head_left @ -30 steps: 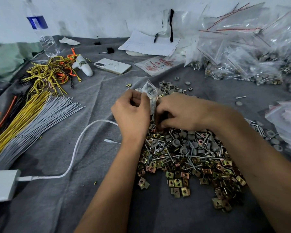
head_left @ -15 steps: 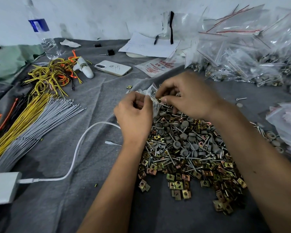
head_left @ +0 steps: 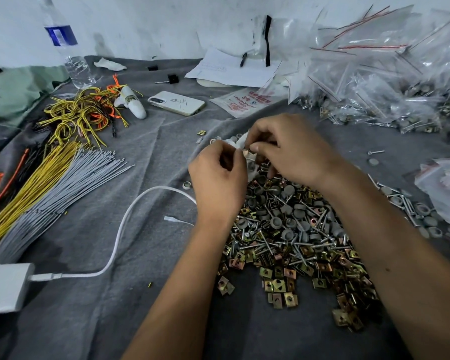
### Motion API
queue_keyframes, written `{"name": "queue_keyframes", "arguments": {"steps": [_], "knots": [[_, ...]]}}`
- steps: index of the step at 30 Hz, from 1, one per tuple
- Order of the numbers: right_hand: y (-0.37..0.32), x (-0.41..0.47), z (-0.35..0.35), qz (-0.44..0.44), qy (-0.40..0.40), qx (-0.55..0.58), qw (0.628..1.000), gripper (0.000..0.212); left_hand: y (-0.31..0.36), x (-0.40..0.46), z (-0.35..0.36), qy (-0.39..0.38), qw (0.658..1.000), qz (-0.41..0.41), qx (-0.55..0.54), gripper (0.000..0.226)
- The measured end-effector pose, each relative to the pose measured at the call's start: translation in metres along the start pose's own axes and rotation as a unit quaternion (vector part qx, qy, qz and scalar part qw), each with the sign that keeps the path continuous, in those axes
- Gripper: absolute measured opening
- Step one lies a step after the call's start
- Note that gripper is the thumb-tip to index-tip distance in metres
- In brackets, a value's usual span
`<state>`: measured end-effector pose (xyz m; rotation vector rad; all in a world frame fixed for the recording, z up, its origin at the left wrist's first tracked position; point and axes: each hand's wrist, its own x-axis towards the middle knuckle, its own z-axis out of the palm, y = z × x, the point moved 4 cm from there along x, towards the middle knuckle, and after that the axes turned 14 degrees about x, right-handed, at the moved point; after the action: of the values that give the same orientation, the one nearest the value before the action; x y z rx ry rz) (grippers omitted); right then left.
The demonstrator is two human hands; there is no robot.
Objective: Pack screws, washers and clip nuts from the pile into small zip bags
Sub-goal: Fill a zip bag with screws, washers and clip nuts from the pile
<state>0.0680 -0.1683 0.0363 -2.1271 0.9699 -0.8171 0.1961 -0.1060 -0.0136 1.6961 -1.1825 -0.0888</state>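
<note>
Small zip bag (head_left: 247, 152): pinched between curled fingers of left hand (head_left: 218, 178) and right hand (head_left: 294, 152), held just above far edge of hardware pile (head_left: 291, 237) on grey cloth (head_left: 153, 152).

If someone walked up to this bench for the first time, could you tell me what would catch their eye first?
Probably the pile of screws, washers and clip nuts heaped at centre on the grey cloth, with the left hand and right hand pinching a small zip bag at its far edge. Next, the mound of filled bags at far right and the yellow and grey wire bundles at left.
</note>
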Motion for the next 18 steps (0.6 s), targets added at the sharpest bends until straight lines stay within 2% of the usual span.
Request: {"name": "queue_keyframes", "arguments": {"steps": [5,11,15,18], "knots": [[0.0003,0.0018,0.0040,-0.007,-0.009,-0.048,0.999,0.009,-0.0005,-0.0003,0.0013,0.000,1.000,0.000,0.004,0.017],[0.0037,0.0027,0.0003,-0.003,0.038,-0.031,0.999,0.011,-0.0017,0.0012,0.0013,-0.003,1.000,-0.012,-0.014,0.018],[0.0016,0.0007,0.0001,-0.008,0.023,-0.011,1.000,0.004,-0.0005,0.0008,0.0013,-0.004,1.000,-0.014,-0.015,0.023],[0.0028,-0.0010,0.0019,0.000,0.011,-0.004,1.000,0.013,-0.0008,0.0007,0.0021,-0.008,1.000,-0.013,-0.013,0.022]]}}
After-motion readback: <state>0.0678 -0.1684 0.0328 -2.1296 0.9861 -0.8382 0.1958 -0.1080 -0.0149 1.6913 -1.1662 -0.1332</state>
